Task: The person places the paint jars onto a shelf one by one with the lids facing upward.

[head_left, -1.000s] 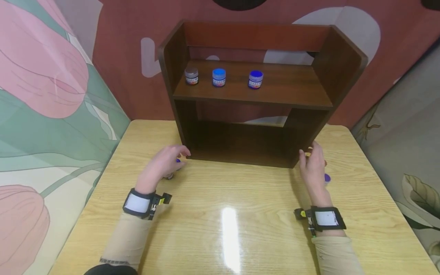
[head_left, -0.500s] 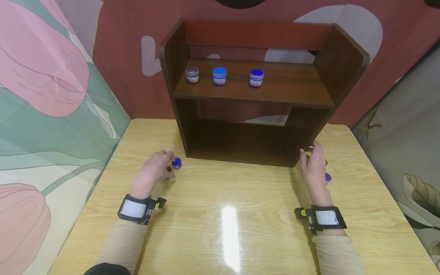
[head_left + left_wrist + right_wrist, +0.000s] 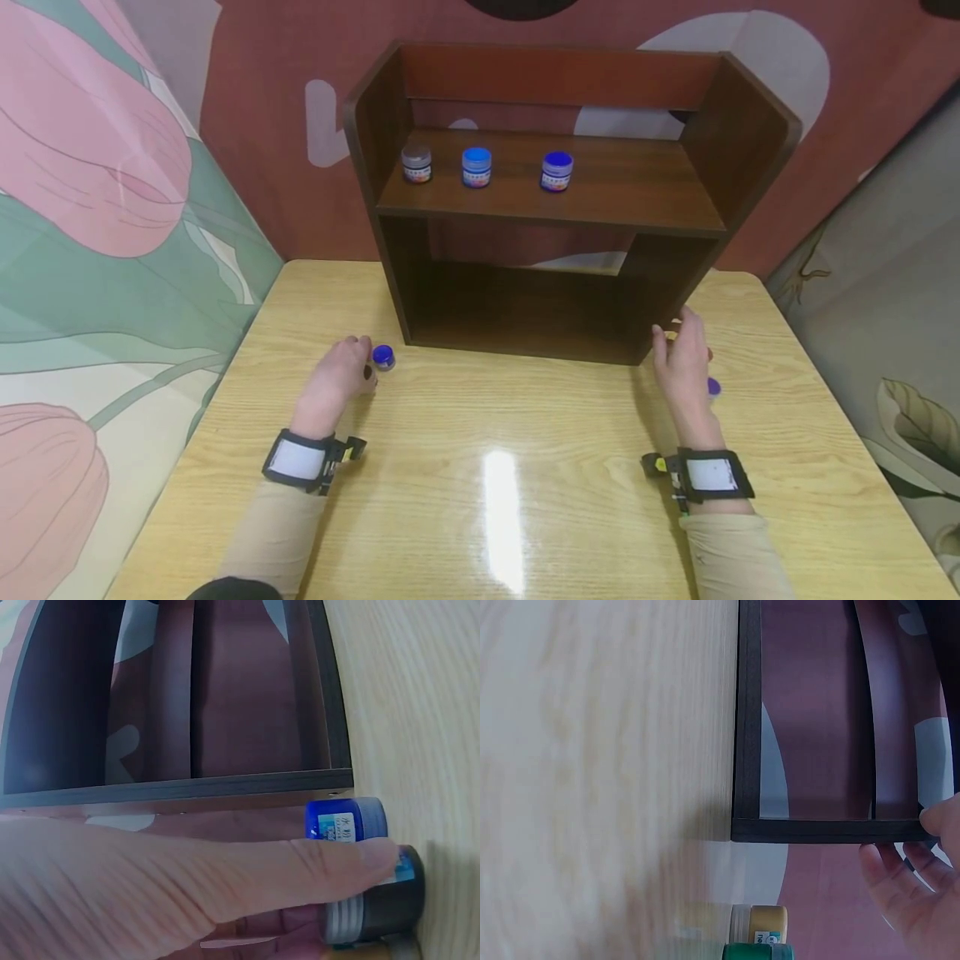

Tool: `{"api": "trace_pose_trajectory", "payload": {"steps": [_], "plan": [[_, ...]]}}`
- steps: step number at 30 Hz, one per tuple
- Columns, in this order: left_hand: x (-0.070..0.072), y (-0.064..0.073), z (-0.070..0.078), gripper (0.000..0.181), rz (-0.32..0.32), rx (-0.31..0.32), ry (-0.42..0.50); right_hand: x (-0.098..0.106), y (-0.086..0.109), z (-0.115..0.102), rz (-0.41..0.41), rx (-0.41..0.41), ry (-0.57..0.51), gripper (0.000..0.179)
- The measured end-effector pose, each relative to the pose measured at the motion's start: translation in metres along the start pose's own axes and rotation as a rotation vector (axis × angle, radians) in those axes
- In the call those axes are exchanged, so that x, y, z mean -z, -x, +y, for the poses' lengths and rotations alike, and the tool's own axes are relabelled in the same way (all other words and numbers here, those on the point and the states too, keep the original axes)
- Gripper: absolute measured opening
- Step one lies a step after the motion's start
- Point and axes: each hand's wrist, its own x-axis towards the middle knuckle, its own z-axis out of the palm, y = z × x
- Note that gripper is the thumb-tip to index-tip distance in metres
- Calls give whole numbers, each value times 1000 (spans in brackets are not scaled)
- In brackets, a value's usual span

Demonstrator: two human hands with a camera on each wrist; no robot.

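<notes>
My left hand (image 3: 333, 379) is on the tabletop left of a brown wooden shelf (image 3: 551, 221). It holds a dark paint jar (image 3: 390, 904) with a blue label; the thumb lies across it in the left wrist view. Beside that jar stands a blue paint jar (image 3: 383, 357), near the shelf's lower left corner. At the shelf's right side panel, my right hand (image 3: 681, 358) has its thumb at the front edge and its fingers (image 3: 892, 889) along the outer face, gripping it lightly. Three paint jars stand on the upper board: grey (image 3: 417, 164), light blue (image 3: 477, 167) and dark blue (image 3: 557, 172).
Right of the shelf, partly behind my right hand, are a purple-lidded jar (image 3: 713, 387), a yellow jar (image 3: 769, 924) and a green jar (image 3: 754, 952). A yellowish jar (image 3: 382, 950) shows below the dark one. Fabric-patterned walls close in the wooden table (image 3: 450, 450).
My left hand has moved left from the shelf's lower left corner to the dark paint jar, uncovering the blue jar. The right hand has stayed put.
</notes>
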Motion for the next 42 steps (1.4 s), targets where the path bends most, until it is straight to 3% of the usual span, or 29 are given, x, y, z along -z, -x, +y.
{"api": "trace_pose_trajectory", "payload": {"steps": [10, 15, 20, 26, 31, 42], "plan": [[-2, 0, 1, 32, 2, 6, -5, -1, 0, 0, 9, 12, -8, 40], [-1, 3, 5, 34, 27, -20, -10, -1, 0, 0, 0, 13, -12, 39], [-1, 6, 9, 33, 82, -95, 57, -1, 0, 1, 4, 9, 9, 39], [-5, 5, 14, 29, 181, -254, 171, -1, -1, 1, 4, 10, 19, 39], [-8, -1, 17, 31, 220, -358, 291, -1, 0, 1, 2, 12, 21, 39], [-11, -9, 23, 32, 268, -462, 426, 0, 0, -1, -1, 7, 31, 39]]}}
